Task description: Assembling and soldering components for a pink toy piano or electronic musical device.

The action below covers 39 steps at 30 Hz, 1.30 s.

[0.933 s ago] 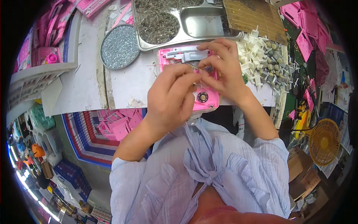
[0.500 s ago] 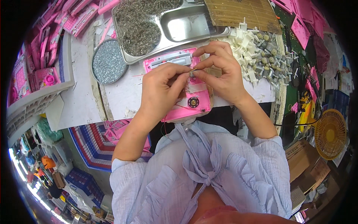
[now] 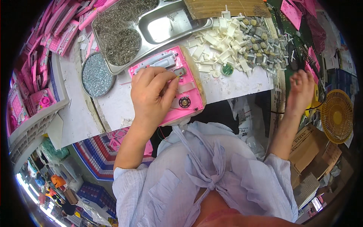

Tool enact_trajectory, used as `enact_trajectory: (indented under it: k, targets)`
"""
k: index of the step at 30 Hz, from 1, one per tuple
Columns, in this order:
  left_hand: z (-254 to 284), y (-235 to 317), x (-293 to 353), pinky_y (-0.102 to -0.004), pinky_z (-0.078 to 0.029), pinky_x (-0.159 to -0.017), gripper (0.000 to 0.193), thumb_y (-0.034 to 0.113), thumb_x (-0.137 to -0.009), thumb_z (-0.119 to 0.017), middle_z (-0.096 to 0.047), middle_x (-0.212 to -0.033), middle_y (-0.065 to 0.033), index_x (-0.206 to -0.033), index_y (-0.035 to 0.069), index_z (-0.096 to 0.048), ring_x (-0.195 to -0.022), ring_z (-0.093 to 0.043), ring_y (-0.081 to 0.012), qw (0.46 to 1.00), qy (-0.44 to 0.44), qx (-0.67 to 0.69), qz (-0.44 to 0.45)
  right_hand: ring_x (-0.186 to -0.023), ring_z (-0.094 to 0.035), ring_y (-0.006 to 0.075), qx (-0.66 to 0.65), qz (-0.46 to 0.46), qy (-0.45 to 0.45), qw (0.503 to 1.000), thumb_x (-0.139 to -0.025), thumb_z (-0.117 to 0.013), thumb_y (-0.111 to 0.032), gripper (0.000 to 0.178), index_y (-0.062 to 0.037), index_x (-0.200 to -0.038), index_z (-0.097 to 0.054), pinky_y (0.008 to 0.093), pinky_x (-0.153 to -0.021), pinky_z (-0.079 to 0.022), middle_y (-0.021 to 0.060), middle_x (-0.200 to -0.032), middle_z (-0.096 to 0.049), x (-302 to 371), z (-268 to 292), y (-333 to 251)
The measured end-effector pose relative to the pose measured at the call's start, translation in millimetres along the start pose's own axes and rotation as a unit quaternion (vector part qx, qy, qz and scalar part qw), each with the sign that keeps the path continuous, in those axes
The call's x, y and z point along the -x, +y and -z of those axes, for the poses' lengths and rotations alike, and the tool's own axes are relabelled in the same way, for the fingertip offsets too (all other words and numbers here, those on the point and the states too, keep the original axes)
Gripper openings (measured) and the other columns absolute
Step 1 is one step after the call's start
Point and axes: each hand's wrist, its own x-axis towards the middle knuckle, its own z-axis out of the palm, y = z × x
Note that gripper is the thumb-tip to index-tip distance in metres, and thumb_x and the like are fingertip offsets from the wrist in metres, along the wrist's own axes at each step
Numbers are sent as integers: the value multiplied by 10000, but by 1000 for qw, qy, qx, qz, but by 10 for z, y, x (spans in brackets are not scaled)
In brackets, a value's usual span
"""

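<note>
A pink plastic toy housing lies open in front of me, tilted on a padded block. It holds a grey battery compartment, a small round black speaker and wires. My left hand rests over its left side. Thumb and forefinger pinch a thin wire beside a small grey part in the housing. Far to the right, my right hand is raised off the housing near a coiled metal spring holder. Its fingers are loosely bent and apart, with nothing visible in them.
A steel tray with small metal pieces stands behind the housing. To its left is a round dish of screws. White plastic parts and small grey motors are heaped right. A yellow fan and pink parts flank the table.
My right hand has let go at the housing and swung far right toward the table's edge. My left hand still pinches the wire. The view has shifted, showing the housing turned and further left.
</note>
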Motion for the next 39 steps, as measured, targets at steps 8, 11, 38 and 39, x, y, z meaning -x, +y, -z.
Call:
enact_trajectory:
  k: [8,11,38,39]
  targets:
    - [-129,-2,-49,-398,-351,-786,146,130,-692,-827,-568,-909,-30,-802,116,-733,-847,-504,-241,998,6,-58,-13,-716,-488,143,-41,-25,111,993,-1066,-542,-293,346,6,-1226,-610,351,-682,-436,40,-803,-517,-914,599,126]
    - [-159,-24,-38,-399,-348,-787,140,132,-696,-824,-563,-914,-30,-803,122,-735,-859,-500,-246,998,8,-61,-14,-725,-488,139,22,2,110,994,-1085,-468,-328,438,-3,-1353,-586,352,-685,-446,58,-814,-539,-890,602,25]
    - [-183,6,-33,-392,-361,-802,144,136,-711,-823,-547,-929,-47,-829,112,-744,-890,-486,-257,992,-5,-123,-15,-605,-563,144,56,142,-454,878,-810,-820,-80,311,-18,-1077,-673,265,-534,-414,70,-773,-648,1234,-1046,163]
    - [-181,7,-35,-392,-360,-798,147,135,-708,-825,-548,-929,-48,-829,112,-744,-888,-486,-256,992,-6,-124,-15,-604,-566,148,55,141,-453,879,-806,-821,-79,311,-21,-1074,-674,269,-533,-418,71,-770,-650,1243,-1060,166]
